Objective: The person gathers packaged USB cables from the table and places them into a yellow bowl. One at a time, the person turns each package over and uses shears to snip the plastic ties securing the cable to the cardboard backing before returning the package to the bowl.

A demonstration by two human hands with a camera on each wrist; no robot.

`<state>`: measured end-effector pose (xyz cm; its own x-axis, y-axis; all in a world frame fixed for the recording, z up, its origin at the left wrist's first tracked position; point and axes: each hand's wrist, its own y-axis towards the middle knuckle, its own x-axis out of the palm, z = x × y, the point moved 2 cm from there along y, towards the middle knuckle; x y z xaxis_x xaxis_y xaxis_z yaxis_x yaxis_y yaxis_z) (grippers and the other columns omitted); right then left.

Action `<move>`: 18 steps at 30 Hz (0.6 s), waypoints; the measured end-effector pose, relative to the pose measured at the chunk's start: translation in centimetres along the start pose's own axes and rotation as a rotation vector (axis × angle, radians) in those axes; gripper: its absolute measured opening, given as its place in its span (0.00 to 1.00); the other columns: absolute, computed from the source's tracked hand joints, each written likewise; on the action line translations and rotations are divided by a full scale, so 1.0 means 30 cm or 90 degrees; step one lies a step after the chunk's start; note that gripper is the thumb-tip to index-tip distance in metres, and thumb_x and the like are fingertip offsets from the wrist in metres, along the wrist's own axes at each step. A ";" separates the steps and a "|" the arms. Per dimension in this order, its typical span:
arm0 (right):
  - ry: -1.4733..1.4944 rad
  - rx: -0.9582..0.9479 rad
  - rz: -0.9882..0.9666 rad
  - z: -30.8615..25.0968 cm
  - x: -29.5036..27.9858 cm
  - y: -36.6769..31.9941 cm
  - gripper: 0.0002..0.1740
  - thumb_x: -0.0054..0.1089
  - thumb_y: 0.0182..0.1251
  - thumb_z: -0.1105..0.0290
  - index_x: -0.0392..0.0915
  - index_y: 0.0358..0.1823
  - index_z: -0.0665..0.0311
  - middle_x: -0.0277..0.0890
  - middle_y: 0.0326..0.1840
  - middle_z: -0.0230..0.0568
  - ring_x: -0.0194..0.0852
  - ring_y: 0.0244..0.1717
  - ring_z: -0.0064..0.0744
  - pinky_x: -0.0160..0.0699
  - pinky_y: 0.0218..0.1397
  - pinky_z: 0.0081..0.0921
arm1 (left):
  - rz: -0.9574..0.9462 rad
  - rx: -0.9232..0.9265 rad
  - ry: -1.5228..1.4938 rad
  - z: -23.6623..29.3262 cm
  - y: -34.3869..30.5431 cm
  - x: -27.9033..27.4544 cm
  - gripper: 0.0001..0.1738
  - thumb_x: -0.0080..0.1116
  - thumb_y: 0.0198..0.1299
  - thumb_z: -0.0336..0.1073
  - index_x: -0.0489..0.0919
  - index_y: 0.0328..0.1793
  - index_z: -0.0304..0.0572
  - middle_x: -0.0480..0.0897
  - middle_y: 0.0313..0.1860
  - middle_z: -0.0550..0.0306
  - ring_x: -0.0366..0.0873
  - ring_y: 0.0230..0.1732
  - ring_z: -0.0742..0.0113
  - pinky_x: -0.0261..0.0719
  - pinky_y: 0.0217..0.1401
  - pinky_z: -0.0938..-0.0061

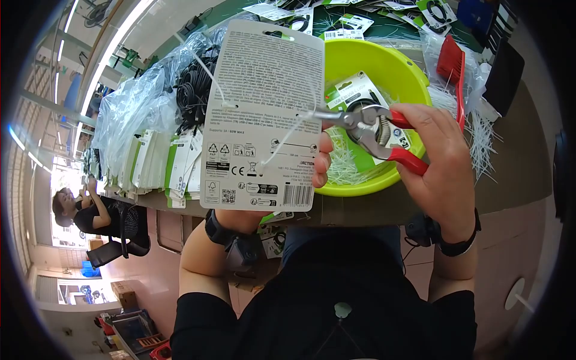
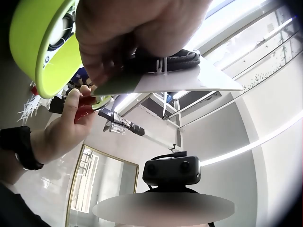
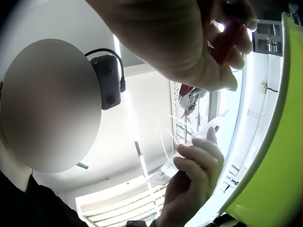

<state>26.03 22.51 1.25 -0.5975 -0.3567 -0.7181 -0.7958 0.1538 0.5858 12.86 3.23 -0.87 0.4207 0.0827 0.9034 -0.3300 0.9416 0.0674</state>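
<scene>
The left hand [image 1: 323, 161] holds a printed cable card [image 1: 258, 129] upright, back side toward the head camera, its fingers showing at the card's right edge. In the left wrist view a coiled black cable [image 2: 173, 61] lies on the card's other face, under the left hand [image 2: 137, 28]. White ties pass through holes in the card, with loose tails standing out. The right hand [image 1: 441, 162] grips red-handled cutters [image 1: 372, 129], whose tip is at the tie [image 1: 288, 138] by the card's right hole. In the right wrist view the right hand [image 3: 189, 47] curls round the red handles [image 3: 227, 42].
Behind the card stands a lime-green basin [image 1: 420, 78] holding another carded cable and cut tie pieces. Left are stacked cards [image 1: 150, 162], black cables [image 1: 195, 87] and clear plastic bags. A red brush [image 1: 450, 60] and white ties lie right. Another person sits far left.
</scene>
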 end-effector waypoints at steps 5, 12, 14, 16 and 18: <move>0.224 0.081 0.081 -0.007 0.036 0.017 0.27 0.65 0.48 0.78 0.71 0.54 0.66 0.74 0.47 0.43 0.73 0.48 0.33 0.72 0.52 0.28 | 0.037 0.019 0.036 -0.009 0.030 0.039 0.44 0.45 0.64 0.61 0.53 0.71 0.29 0.70 0.57 0.38 0.76 0.51 0.52 0.78 0.55 0.65; 0.732 0.248 0.047 -0.086 0.100 0.065 0.18 0.62 0.60 0.76 0.70 0.51 0.70 0.75 0.41 0.38 0.73 0.38 0.18 0.73 0.43 0.18 | 0.013 -0.054 0.252 -0.075 0.007 0.069 0.34 0.46 0.67 0.49 0.57 0.71 0.32 0.73 0.52 0.47 0.75 0.49 0.63 0.77 0.52 0.71; 0.768 0.243 0.115 -0.088 0.115 0.070 0.14 0.58 0.60 0.80 0.69 0.48 0.71 0.75 0.35 0.38 0.74 0.27 0.19 0.75 0.28 0.18 | 0.022 -0.023 0.236 -0.090 0.019 0.068 0.34 0.45 0.67 0.49 0.57 0.70 0.32 0.73 0.52 0.46 0.75 0.48 0.64 0.76 0.52 0.72; 0.785 0.242 0.150 -0.101 0.121 0.072 0.13 0.56 0.60 0.81 0.69 0.46 0.71 0.74 0.33 0.38 0.74 0.21 0.20 0.76 0.21 0.18 | 0.040 0.039 0.199 -0.103 0.033 0.065 0.33 0.44 0.67 0.50 0.59 0.70 0.32 0.74 0.51 0.46 0.73 0.46 0.65 0.76 0.50 0.73; 0.913 0.311 0.131 -0.118 0.132 0.070 0.13 0.55 0.61 0.81 0.69 0.47 0.72 0.73 0.31 0.36 0.74 0.21 0.20 0.77 0.21 0.19 | 0.014 0.056 0.213 -0.096 0.044 0.060 0.35 0.43 0.67 0.52 0.59 0.70 0.31 0.74 0.51 0.46 0.73 0.45 0.64 0.75 0.50 0.74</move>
<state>22.35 18.15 0.96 -0.3314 -0.8103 0.4833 -0.8386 0.4877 0.2428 15.62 5.57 -0.37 0.6615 0.2181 0.7176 -0.4071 0.9080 0.0994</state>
